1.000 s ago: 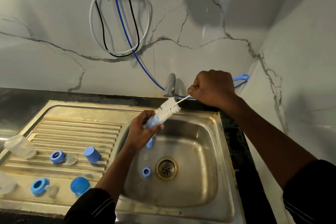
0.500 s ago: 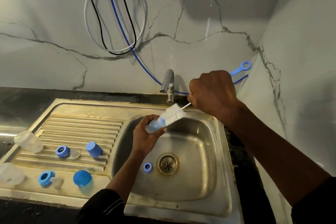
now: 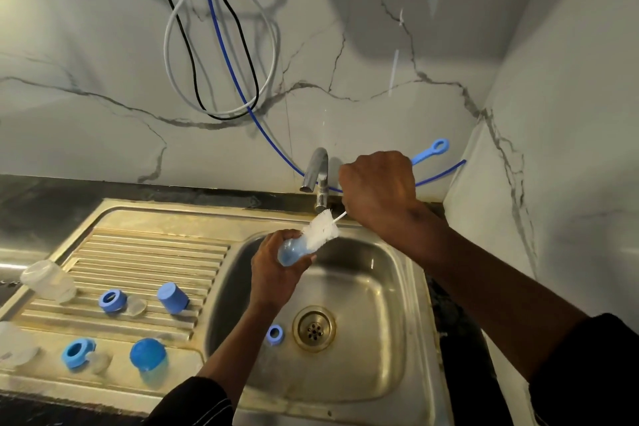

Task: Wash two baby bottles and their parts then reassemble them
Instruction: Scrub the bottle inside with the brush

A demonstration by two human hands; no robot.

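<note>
I count two clear bottles (image 3: 48, 280) (image 3: 15, 344) lying on the drainboard (image 3: 152, 252), well left of the basin (image 3: 380, 287). With them are two blue rings (image 3: 111, 301) (image 3: 76, 354), two blue caps (image 3: 172, 297) (image 3: 148, 354) and two clear teats (image 3: 135, 305) (image 3: 100, 360), each teat just beside a ring. A third ring (image 3: 275, 334) lies in the basin, next to the drain (image 3: 314, 327).

One pale blue piece (image 3: 294, 251) is up over the basin's back left corner, below the tap (image 3: 316, 169). My left hand (image 3: 276, 273) has its fingers curled round it. Its long axis is tilted, running from lower left to upper right, and its mouth points up and right, towards the one brush (image 3: 323, 228).

The white bristles sit at that mouth, along the same line. My right hand (image 3: 378, 190) is clenched round the brush's handle, whose blue loop end sticks out past the knuckles towards the wall.
</note>
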